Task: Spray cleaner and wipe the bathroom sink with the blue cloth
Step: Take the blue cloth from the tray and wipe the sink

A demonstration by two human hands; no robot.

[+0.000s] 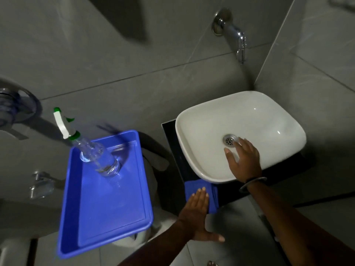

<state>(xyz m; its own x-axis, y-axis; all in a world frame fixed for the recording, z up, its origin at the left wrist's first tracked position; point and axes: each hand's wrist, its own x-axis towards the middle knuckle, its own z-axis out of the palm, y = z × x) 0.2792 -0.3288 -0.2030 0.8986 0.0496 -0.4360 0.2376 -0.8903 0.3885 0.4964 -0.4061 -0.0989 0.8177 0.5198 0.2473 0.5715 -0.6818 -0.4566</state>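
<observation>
Grip, left: left hand [194,214] flat, fingers together and straight, thumb splayed; palm down on near end of cloth [199,187]; nothing clasped.
Grip, right: right hand [243,160] spread wide, palm down inside sink [211,120], fingertips just short of drain [230,140]; holding nothing.
Cloth: blue, folded, lying on dark counter [172,150] at sink's near rim; far edge tucked under the basin's overhang, near half covered by left fingers.
Cloth axis: long side seems to run away from the body, roughly in line with the left forearm; exact fold edges hard to read in the dim light.
Bottle: clear bottle [99,158] with green and white trigger head, standing in far corner of blue tray [107,208], well to the left of sink; nozzle pointing away.
Key relation: cloth directly beneath left palm, so left is the nearer hand for it; bottle lies up and left of that same hand, well apart from the right, with tray wall between.
Step, as judged: neither spraying nor wiping under way; basin looks dry, though too dim to be sure.
Next move, as judged: bottle wanted first; left hand better placed for it, reaching over the tray's near wall, leaving right free to take cloth from the counter.
Risk: bottle tall and narrow; a sideways knock on the trigger head could tip it.
</observation>
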